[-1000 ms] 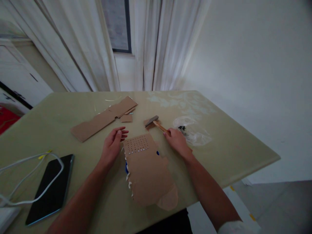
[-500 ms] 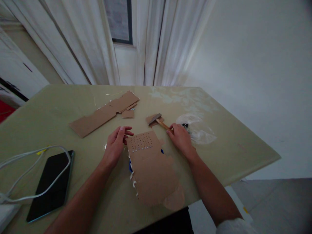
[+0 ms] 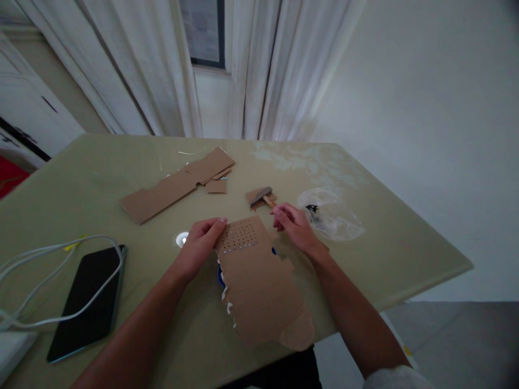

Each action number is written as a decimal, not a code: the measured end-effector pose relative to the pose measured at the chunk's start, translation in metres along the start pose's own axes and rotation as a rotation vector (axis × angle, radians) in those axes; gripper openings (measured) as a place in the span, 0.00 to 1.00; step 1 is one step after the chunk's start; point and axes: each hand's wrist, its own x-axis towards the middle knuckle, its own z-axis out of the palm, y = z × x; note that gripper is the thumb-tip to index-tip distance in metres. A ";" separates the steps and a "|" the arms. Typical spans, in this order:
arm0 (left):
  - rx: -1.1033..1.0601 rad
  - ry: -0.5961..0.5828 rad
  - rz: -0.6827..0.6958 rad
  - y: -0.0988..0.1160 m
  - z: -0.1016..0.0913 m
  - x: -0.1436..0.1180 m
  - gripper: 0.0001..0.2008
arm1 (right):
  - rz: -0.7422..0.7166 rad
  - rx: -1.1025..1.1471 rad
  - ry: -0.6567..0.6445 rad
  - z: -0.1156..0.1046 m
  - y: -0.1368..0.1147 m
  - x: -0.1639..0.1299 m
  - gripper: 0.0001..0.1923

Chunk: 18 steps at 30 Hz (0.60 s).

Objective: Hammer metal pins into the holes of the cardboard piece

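Note:
A brown cardboard piece [image 3: 259, 286] lies at the table's near edge, with a grid of small holes at its far end. A row of small pale heads borders the holes. White bits line its left edge, and something blue [image 3: 221, 274] peeks out beneath. My left hand [image 3: 198, 243] grips the far left corner, thumb on top and fingers partly hidden. My right hand [image 3: 295, 226], loosely curled with fingers apart, hovers at the end of a hammer [image 3: 263, 198] handle and hides part of it. The hammer's head rests on a small cardboard scrap [image 3: 253, 195].
Long cardboard strips [image 3: 174, 189] lie at the back left, beside a small square [image 3: 216, 187]. A clear plastic bag [image 3: 336, 219] with dark bits is right of my right hand. At left, a white cable [image 3: 101, 292] loops over a black tablet [image 3: 83, 313].
My left hand has closed on the cardboard's corner. My right hand has shifted left from its hold on the hammer handle; the hammer stays in place. The view has moved slightly.

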 end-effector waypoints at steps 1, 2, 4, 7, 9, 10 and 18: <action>0.003 -0.008 -0.002 0.000 0.000 0.000 0.30 | 0.019 0.068 -0.044 0.001 -0.002 -0.001 0.27; 0.002 -0.020 -0.005 0.000 -0.001 0.000 0.30 | 0.030 0.110 -0.079 0.002 -0.003 -0.002 0.28; -0.009 -0.048 -0.016 0.001 -0.002 -0.001 0.30 | 0.039 0.153 -0.115 0.004 -0.005 -0.003 0.29; -0.045 -0.065 -0.035 0.002 -0.001 -0.001 0.31 | 0.050 0.194 -0.145 0.005 -0.008 -0.005 0.28; -0.066 -0.065 -0.045 0.003 -0.001 -0.002 0.31 | 0.069 0.216 -0.171 0.005 -0.009 -0.006 0.28; -0.073 -0.062 -0.050 0.003 0.000 -0.003 0.31 | 0.077 0.223 -0.185 0.005 -0.010 -0.007 0.27; -0.157 -0.044 -0.125 0.006 0.005 -0.008 0.31 | 0.064 0.247 -0.266 0.004 -0.016 -0.011 0.27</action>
